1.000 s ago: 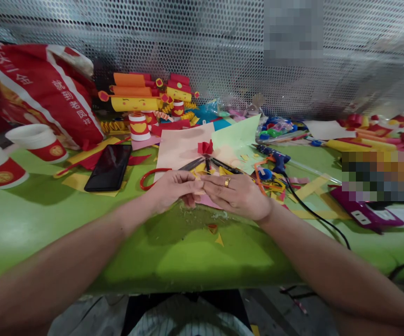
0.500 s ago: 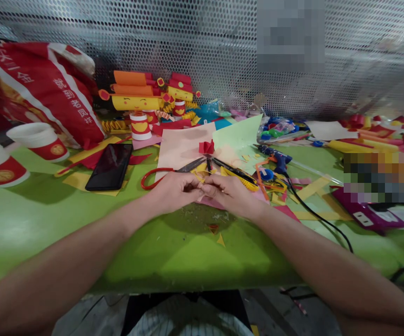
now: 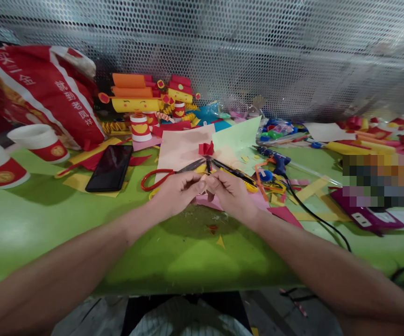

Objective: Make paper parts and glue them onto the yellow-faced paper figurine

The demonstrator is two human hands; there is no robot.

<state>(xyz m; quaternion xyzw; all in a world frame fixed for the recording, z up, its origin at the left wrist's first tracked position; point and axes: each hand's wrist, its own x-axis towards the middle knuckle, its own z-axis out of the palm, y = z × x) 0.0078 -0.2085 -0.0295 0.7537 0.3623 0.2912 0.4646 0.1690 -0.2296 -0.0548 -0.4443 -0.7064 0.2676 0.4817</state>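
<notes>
My left hand (image 3: pixel 182 189) and my right hand (image 3: pixel 230 190) meet over the front of the green table (image 3: pixel 173 261), fingertips pinched together. Between them is something small and pale that I cannot make out. Red-handled scissors (image 3: pixel 158 179) lie just beyond my left hand, blades pointing right. A black pen-like tool (image 3: pixel 233 171) rests beyond my right hand. Behind the fingers a small folded red paper piece (image 3: pixel 206 149) stands on a pale pink sheet (image 3: pixel 177 147). Pink paper (image 3: pixel 210 201) shows under the hands.
On the left are a black phone (image 3: pixel 109 168), paper cups (image 3: pixel 42 142) and a red bag (image 3: pixel 54 93). Paper figures (image 3: pixel 135 103) stand at the back. A blue glue gun (image 3: pixel 275 158) with a black cord (image 3: pixel 314 214) and a purple power strip (image 3: pixel 366 210) lie right.
Both hands have shifted slightly, with the fingertips turned and pressed closer together. More of the pink paper shows beneath them. The view has tilted a little.
</notes>
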